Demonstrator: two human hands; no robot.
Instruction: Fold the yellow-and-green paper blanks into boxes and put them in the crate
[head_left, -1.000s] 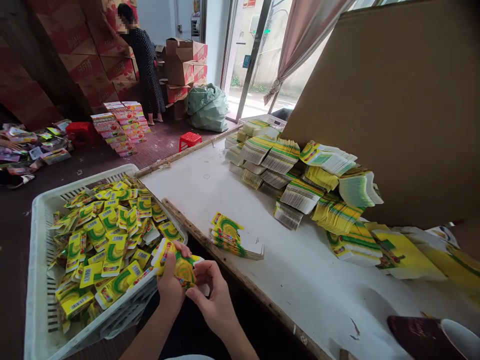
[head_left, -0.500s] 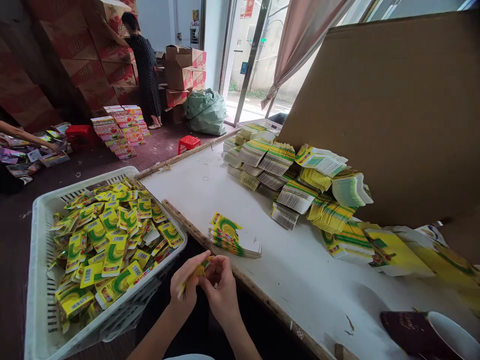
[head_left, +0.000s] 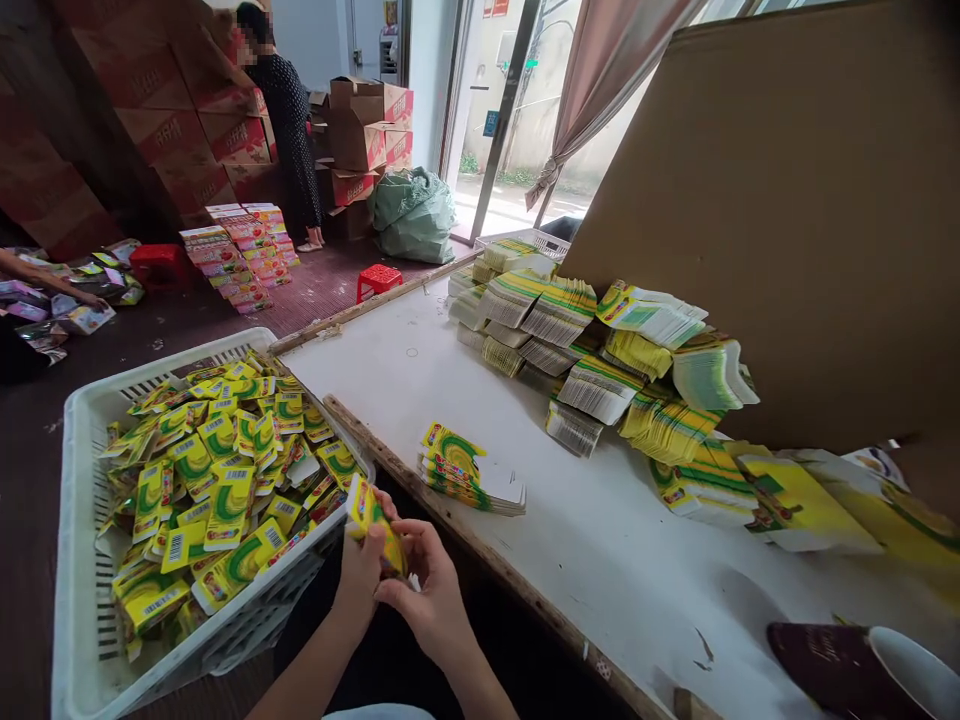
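Observation:
A small yellow-and-green printed carton is held between my hands, tilted, in front of the table edge. My left hand is closed around its left side. The fingers of my right hand are closed at its lower right end. Just beyond them on the white table lies a small fanned stack of flat carton blanks. To the left, a white plastic basket holds many folded cartons of the same print.
Bundles of flat cartons are piled on the table, before a large cardboard sheet. A dark cup lies at the near right. A person stands by stacked boxes; another person's arm reaches at far left.
The carton has come up and turned so its printed face shows. My hands have shifted slightly, the right one moving a little down and left. The coworker's arm at left has moved.

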